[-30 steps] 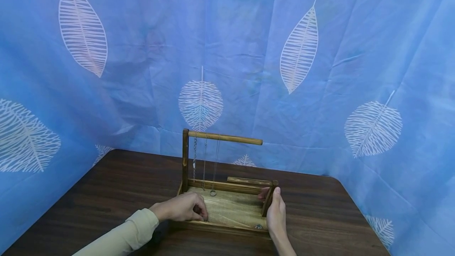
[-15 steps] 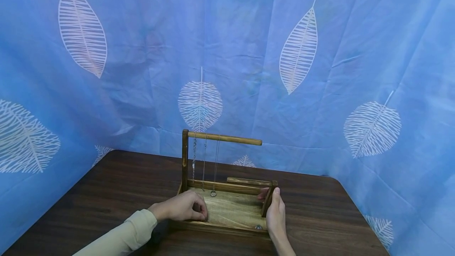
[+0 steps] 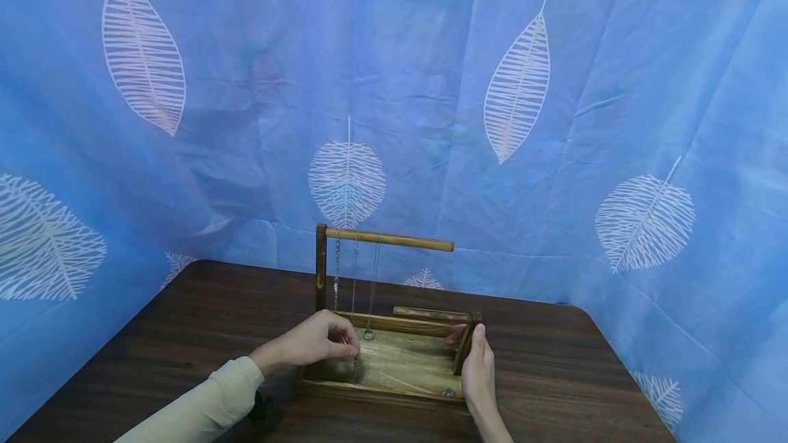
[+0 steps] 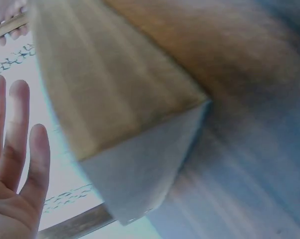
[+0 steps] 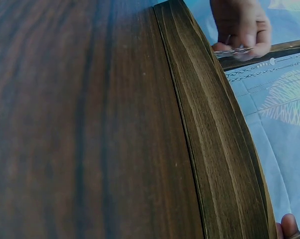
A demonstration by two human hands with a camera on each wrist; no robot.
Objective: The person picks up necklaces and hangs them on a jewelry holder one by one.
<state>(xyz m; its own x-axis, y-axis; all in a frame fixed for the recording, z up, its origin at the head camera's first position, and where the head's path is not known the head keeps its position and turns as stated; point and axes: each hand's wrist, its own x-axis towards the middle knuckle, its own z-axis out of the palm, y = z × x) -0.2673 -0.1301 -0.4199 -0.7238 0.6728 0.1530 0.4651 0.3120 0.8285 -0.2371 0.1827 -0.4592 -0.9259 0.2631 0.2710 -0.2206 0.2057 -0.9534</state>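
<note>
A wooden jewelry stand (image 3: 388, 395) with a shallow tray sits on the table. My left hand (image 3: 317, 339) is over the tray's left part, pinching a thin silver chain (image 3: 356, 369) that hangs down toward the tray floor. In the right wrist view the chain (image 5: 234, 51) shows between thumb and finger. Gripping the stand's right upright is my right hand (image 3: 480, 369), thumb outside, some fingers behind the wood. From the upper bar (image 3: 394, 239) hang several silver necklaces (image 3: 336, 272), one carrying a ring-shaped pendant (image 3: 369, 334). A small silver piece (image 3: 448, 393) lies in the tray's front right corner.
A shorter, lower bar (image 3: 431, 312) extends left from the right upright. Dark wood table (image 3: 554, 374) surrounds the stand. A blue cloth (image 3: 418, 87) with white leaf prints hangs behind and at both sides. Something dark (image 3: 265, 407) sits beneath the left sleeve.
My left hand has risen from the tray's front left, lifting the chain, which now dangles from its fingertips. The right hand keeps its place on the upright.
</note>
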